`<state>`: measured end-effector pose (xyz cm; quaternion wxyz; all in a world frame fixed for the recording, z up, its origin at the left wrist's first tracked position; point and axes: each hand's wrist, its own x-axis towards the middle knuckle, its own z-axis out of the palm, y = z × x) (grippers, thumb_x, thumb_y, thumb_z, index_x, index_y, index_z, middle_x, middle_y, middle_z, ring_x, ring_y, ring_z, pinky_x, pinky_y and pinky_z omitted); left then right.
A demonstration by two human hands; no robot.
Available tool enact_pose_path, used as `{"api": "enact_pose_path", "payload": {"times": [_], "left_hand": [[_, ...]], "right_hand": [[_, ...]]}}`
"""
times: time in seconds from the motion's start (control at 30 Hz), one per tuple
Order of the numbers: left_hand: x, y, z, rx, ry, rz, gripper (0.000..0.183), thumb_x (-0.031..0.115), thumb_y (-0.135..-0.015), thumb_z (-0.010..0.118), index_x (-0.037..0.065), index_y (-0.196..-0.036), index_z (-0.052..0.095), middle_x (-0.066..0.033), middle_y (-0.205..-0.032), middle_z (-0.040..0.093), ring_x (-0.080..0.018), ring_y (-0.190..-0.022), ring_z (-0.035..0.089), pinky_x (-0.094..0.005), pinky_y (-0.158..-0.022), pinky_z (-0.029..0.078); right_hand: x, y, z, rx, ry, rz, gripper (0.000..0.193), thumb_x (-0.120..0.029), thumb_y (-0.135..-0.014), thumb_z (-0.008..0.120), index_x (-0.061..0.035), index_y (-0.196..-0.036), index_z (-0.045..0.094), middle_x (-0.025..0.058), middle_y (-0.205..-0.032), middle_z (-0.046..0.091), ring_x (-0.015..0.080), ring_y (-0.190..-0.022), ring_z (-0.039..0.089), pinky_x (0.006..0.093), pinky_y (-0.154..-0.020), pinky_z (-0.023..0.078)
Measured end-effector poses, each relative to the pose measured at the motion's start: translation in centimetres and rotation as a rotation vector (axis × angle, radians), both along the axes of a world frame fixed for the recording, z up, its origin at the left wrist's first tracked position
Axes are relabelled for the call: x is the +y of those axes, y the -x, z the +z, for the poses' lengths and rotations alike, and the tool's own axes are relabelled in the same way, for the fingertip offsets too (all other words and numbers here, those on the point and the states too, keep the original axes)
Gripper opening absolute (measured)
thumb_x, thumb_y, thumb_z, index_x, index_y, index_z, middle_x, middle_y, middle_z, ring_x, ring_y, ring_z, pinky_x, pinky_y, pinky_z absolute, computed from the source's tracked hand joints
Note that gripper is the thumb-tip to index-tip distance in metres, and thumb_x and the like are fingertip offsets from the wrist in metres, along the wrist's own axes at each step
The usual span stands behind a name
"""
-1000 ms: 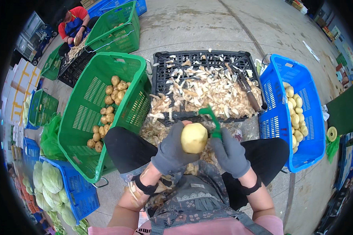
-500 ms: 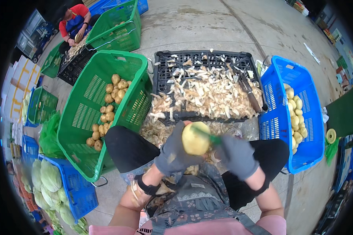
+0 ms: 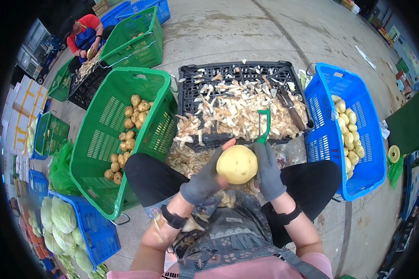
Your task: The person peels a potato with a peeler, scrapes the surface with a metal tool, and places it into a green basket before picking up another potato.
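Observation:
A peeled yellow potato (image 3: pixel 237 164) sits between my two gloved hands, above my lap. My left hand (image 3: pixel 204 176) closes round its left side, the bare thumb or fingertip showing at the top. In my right hand (image 3: pixel 268 171) is a green peeler (image 3: pixel 264 126), its head pointing up and away from me. The right fingers also lie against the potato's right side. Beyond the hands, peelings (image 3: pixel 242 111) cover a black crate (image 3: pixel 191 79) turned into a low stand, and a knife (image 3: pixel 291 107) with a brown handle lies on them.
At left stands a green basket (image 3: pixel 118 74) with unpeeled potatoes (image 3: pixel 136 111); at right, a blue basket (image 3: pixel 375 158) with peeled potatoes (image 3: pixel 350 135). Cabbages (image 3: pixel 63 218) fill a blue basket at lower left. Another person (image 3: pixel 86 37) sits at the far left beside more baskets.
The peeler has swung off the potato and now points upward in my right hand. That hand has come down and closer to the potato. More of the potato's face shows.

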<state>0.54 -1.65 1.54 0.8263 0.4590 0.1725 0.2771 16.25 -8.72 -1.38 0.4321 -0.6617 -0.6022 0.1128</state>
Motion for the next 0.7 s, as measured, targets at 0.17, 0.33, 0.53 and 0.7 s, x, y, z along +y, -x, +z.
{"api": "enact_pose_path", "payload": {"times": [0.17,0.33,0.53,0.7], "left_hand": [[0.4,-0.7,-1.3,-0.003,0.545,0.020,0.069,0.052,-0.086,0.047,0.006,-0.135,0.031,-0.0119,-0.126,0.047,-0.0261,-0.113,0.050,-0.0401,-0.094,0.042],[0.5,-0.2,-3.1,-0.122,0.805,0.072,0.052,0.041,-0.087,0.051,0.003,-0.122,0.047,-0.0138,-0.118,0.054,-0.0296,-0.105,0.055,-0.0427,-0.092,0.045],[1.0,-0.7,-2.6,-0.227,0.957,0.239,0.047,0.042,-0.086,0.055,0.004,-0.112,0.051,-0.0117,-0.105,0.060,-0.0239,-0.093,0.059,-0.0391,-0.083,0.049],[0.7,-0.6,-2.6,-0.141,0.629,0.402,0.044,0.040,-0.087,0.054,0.007,-0.116,0.049,-0.0104,-0.109,0.059,-0.0253,-0.093,0.060,-0.0410,-0.082,0.050]], "right_hand": [[1.7,0.1,2.2,0.324,0.036,-0.049,0.022,-0.015,-0.087,0.052,0.0040,-0.097,0.049,0.0196,-0.087,0.053,0.0312,-0.077,0.054,0.0380,-0.062,0.042],[0.6,-0.5,4.1,-0.056,0.011,-0.019,0.015,-0.012,-0.085,0.052,0.0002,-0.093,0.050,0.0173,-0.078,0.054,0.0334,-0.070,0.054,0.0408,-0.059,0.041],[-2.4,1.0,3.6,-0.304,0.242,0.183,0.019,-0.014,-0.076,0.059,-0.0062,-0.094,0.056,0.0122,-0.079,0.057,0.0305,-0.068,0.057,0.0382,-0.057,0.046],[-0.9,-2.1,3.7,-0.176,0.247,-0.034,0.018,-0.015,-0.081,0.056,-0.0054,-0.096,0.054,0.0156,-0.079,0.057,0.0334,-0.067,0.058,0.0404,-0.056,0.046]]}}
